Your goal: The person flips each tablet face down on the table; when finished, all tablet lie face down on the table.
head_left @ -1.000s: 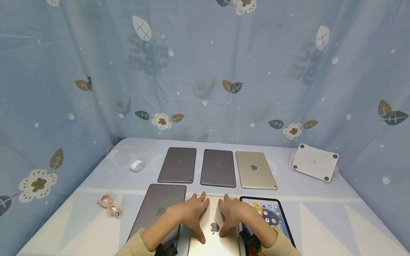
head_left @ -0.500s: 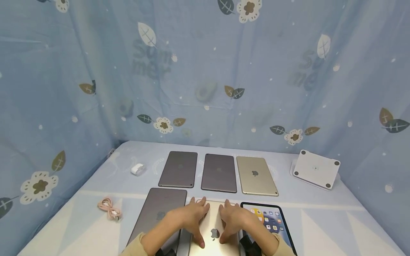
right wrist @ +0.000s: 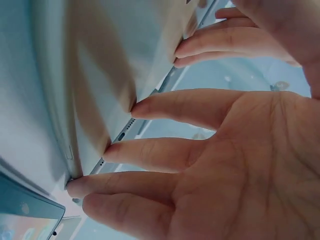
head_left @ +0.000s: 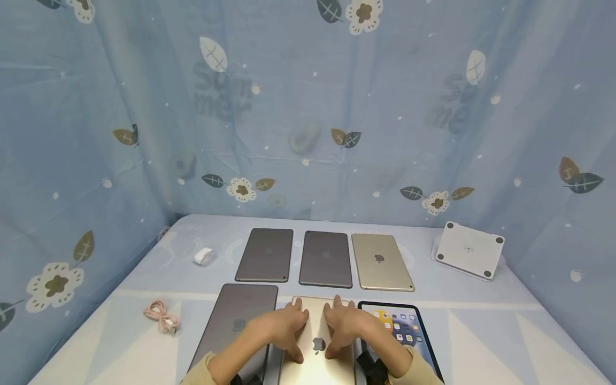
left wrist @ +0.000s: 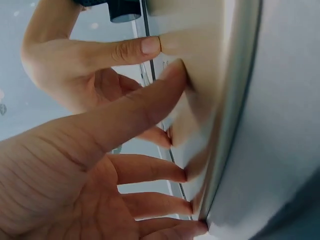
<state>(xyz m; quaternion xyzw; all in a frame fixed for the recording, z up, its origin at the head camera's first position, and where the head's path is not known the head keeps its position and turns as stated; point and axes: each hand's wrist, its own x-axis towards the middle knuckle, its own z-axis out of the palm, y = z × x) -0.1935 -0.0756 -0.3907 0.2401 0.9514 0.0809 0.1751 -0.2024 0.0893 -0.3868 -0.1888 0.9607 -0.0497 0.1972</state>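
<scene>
A gold tablet (head_left: 308,369) lies back up at the near middle of the table, its dark apple logo showing between my hands. My left hand (head_left: 287,327) touches its left part, thumb on the back and fingers spread toward the far edge. Mirroring it on the right, my right hand (head_left: 344,324) has its thumb near the logo. In the right wrist view, the right fingertips (right wrist: 142,107) meet the tablet's edge, where small holes and a port show. Fingers of both hands look mostly straight. The tablet's near end runs out of the head view.
A large grey tablet (head_left: 243,310) lies left, a lit tablet (head_left: 409,329) right. Behind are two dark tablets (head_left: 264,254) (head_left: 326,259) and another gold one (head_left: 382,262). A white stand (head_left: 469,248), pink cable (head_left: 162,316) and white charger (head_left: 204,256) lie farther out.
The head view has shifted slightly. The gold tablet sits a little farther from me relative to the grey one, and both hands remain on it.
</scene>
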